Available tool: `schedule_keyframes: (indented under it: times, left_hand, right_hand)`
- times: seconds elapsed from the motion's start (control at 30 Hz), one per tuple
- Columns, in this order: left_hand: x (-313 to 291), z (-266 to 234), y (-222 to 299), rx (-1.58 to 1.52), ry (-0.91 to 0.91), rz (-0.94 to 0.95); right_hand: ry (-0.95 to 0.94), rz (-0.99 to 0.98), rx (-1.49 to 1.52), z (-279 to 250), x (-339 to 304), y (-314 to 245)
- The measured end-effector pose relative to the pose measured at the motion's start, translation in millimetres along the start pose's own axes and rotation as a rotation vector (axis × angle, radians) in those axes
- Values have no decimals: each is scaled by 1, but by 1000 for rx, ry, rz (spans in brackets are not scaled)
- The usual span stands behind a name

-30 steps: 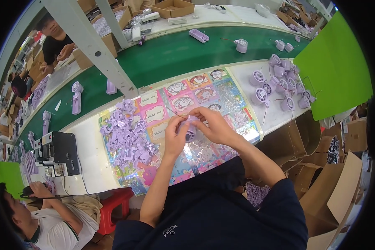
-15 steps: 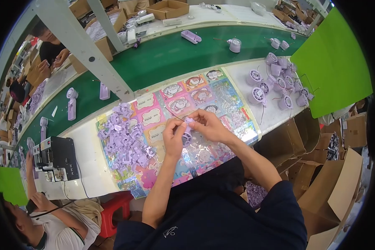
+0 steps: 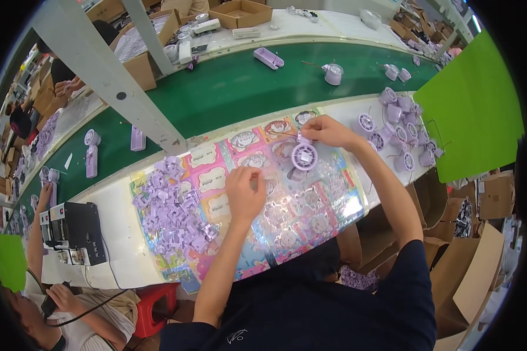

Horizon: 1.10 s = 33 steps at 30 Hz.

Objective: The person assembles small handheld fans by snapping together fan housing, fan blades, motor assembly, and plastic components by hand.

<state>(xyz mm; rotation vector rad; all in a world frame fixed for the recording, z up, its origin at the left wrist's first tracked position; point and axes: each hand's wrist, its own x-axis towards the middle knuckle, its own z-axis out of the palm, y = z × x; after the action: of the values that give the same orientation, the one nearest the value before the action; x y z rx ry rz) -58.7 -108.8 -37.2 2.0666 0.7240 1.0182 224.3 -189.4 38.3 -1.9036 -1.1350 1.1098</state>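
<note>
A small purple fan head (image 3: 304, 157) with a round slatted grille and a thin wire hangs from my right hand (image 3: 329, 131). The fingers of that hand pinch it at its short neck, above the printed mat (image 3: 287, 216). My left hand (image 3: 245, 192) is over the middle of the mat, apart from the fan head. Its fingers are loosely curled, with a gap at the thumb and nothing visible in them. Left of it lies a heap of small purple plastic parts (image 3: 173, 205). Several more purple fan heads (image 3: 399, 133) stand grouped at the right end of the table.
Beyond the table runs a green conveyor belt (image 3: 216, 82) with scattered purple housings and fan parts. A white post (image 3: 120, 88) rises at the far left of the mat. A black machine (image 3: 79, 231) and a co-worker are at the left. Cardboard boxes (image 3: 468, 275) stand at the right.
My hands have parted. The right has carried the fan head away to the right and far side, turning its grille into view. The left has let go and stays near the middle.
</note>
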Motion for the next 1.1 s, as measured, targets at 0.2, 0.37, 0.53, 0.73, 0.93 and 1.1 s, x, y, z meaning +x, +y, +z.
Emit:
schedule_keyframes:
  times: [0.2, 0.37, 0.53, 0.73, 0.93, 1.1]
  left_hand:
    - [3, -3, 6, 157, -23, 78]
    - [4, -1, 11, 182, -47, 74]
    - [6, 3, 14, 199, -52, 72]
    - [7, -3, 14, 199, -40, 51]
    - [-1, -6, 14, 131, 70, 106]
    - [-5, -7, 13, 264, 275, 255]
  right_hand:
    - [394, -209, -448, -13, 89, -23]
    - [653, -132, -785, -12, 183, -26]
    - [817, -129, -746, -12, 237, -13]
    - [550, -310, -822, 16, 210, -26]
    - [204, -574, -776, 55, 97, -64]
    - [33, -646, -691, 84, 9, -67]
